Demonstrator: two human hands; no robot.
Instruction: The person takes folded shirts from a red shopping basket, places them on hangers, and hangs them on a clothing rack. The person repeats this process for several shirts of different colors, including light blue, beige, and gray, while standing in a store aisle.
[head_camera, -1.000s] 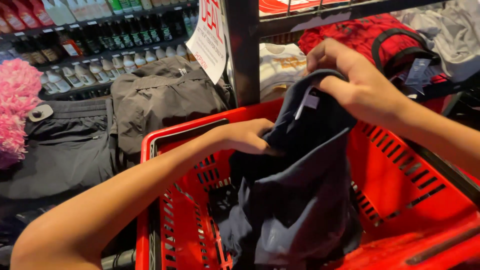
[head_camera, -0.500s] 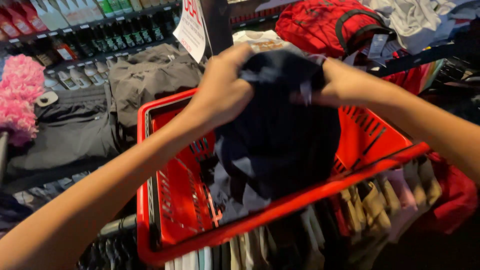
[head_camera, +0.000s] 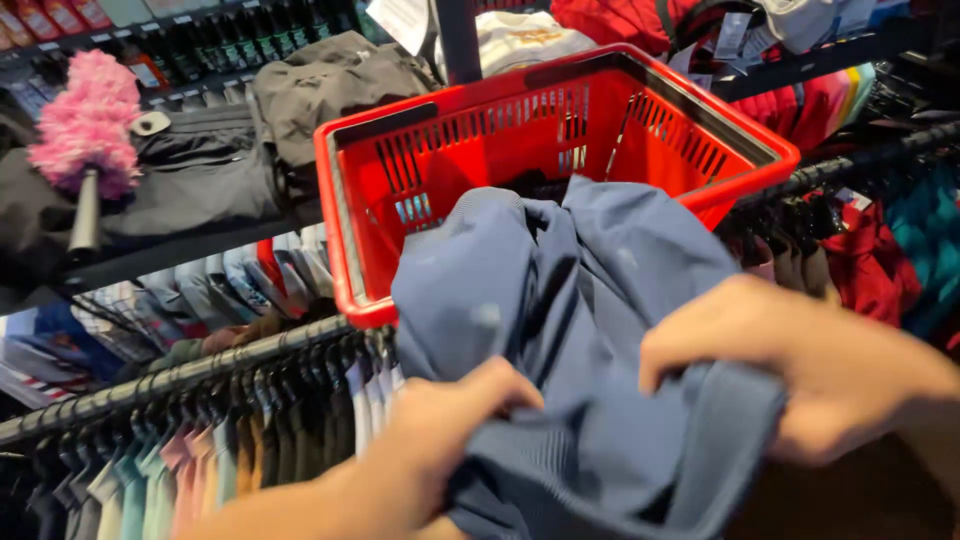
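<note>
Clothing shop. Evidence: red plastic shopping basket (head_camera: 560, 130) with slotted walls sits atop a garment rail (head_camera: 180, 375), its near corner overhanging the rail. Rail is packed with hung tops (head_camera: 200, 460) in many colours, all on hangers. Second rail (head_camera: 860, 160) at right carries more hung garments in red and teal. Behind the basket, a display shelf (head_camera: 190, 245) holds folded dark and grey clothes (head_camera: 320, 85) along its front edge. Hang tags (head_camera: 730, 35) dangle from the red items at top right. Rows of small bottles (head_camera: 240, 35) line the back shelf at top left.
</note>
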